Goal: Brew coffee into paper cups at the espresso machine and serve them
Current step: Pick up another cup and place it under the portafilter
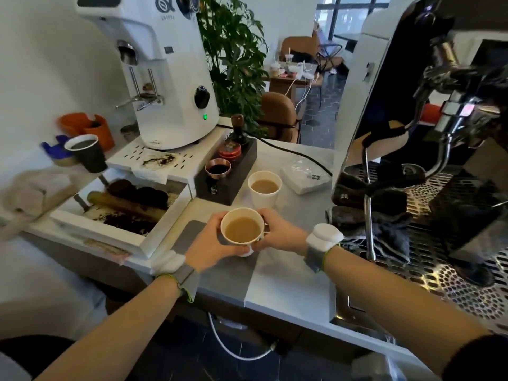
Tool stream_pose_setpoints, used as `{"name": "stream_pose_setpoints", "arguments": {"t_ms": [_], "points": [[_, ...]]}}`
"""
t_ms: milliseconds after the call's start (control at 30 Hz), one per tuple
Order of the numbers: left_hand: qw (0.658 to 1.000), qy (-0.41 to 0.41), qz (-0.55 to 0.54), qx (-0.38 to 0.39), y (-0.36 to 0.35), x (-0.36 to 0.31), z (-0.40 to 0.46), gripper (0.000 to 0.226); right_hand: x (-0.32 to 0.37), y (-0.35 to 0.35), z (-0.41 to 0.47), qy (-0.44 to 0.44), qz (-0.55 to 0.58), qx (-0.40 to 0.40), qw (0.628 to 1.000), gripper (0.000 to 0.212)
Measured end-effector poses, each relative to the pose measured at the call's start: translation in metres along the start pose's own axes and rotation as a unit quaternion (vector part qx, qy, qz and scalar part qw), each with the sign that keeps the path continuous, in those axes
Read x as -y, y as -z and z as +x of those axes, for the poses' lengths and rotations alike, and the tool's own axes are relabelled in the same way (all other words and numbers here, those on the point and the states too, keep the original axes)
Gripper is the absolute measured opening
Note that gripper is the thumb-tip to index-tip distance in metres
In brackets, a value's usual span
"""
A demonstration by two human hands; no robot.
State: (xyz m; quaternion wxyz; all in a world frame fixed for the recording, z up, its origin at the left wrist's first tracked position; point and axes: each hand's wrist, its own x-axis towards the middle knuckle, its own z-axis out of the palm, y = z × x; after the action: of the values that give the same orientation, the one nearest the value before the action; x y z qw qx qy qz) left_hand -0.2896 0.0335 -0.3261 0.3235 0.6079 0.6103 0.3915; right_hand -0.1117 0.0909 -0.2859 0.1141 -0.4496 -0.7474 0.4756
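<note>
Orange plastic shows first at my far left, a notched tub (pixel 87 127) against the wall, with a black paper cup (pixel 87 155) standing just in front of it. Next to that I see the white grinder (pixel 165 72), its green light on, seated on a white slotted tray (pixel 154 160) stained with grounds. Below it the knock box drawer (pixel 121 207) stands open, holding dark spent pucks and a wooden bar. Right of the drawer a black block (pixel 225 177) carries a copper dosing cup (pixel 218 168), a red ring and a tamper (pixel 238 130). On the grey tabletop (pixel 275 279) my left hand (pixel 210 246) curls round the left side of the near paper cup (pixel 242 232), which holds light brown coffee, and my right hand (pixel 277 232) curls round its right side, so both hands hold that one cup between them; I cannot tell whether its base touches the tabletop. Each wrist wears a grey strap with a white pad. Just behind the held cup a second paper cup (pixel 264 191) of milky coffee stands on the tabletop, apart from my fingers. Near it lies a wrapped white packet (pixel 305 177). Farthest right is the espresso machine (pixel 428 133), with its steam wand (pixel 369 215) hanging down over a dark cloth (pixel 384 229) on the perforated drip tray (pixel 450 284).
</note>
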Motion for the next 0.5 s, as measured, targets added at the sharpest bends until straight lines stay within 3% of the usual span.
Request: {"name": "stream_pose_setpoints", "arguments": {"t_ms": [133, 333, 500], "points": [[1.000, -0.006, -0.012, -0.002, 0.009, -0.017, -0.002, 0.079, 0.011, 0.005, -0.012, 0.003, 0.049, -0.013, 0.999, 0.067], [0.999, -0.031, -0.034, -0.004, 0.029, -0.052, -0.015, 0.089, 0.033, 0.013, -0.048, 0.041, 0.120, -0.051, 0.991, 0.078], [0.998, -0.035, -0.048, -0.001, 0.032, -0.077, -0.029, 0.085, 0.043, 0.017, -0.077, 0.073, 0.160, -0.077, 0.981, 0.072]]}}
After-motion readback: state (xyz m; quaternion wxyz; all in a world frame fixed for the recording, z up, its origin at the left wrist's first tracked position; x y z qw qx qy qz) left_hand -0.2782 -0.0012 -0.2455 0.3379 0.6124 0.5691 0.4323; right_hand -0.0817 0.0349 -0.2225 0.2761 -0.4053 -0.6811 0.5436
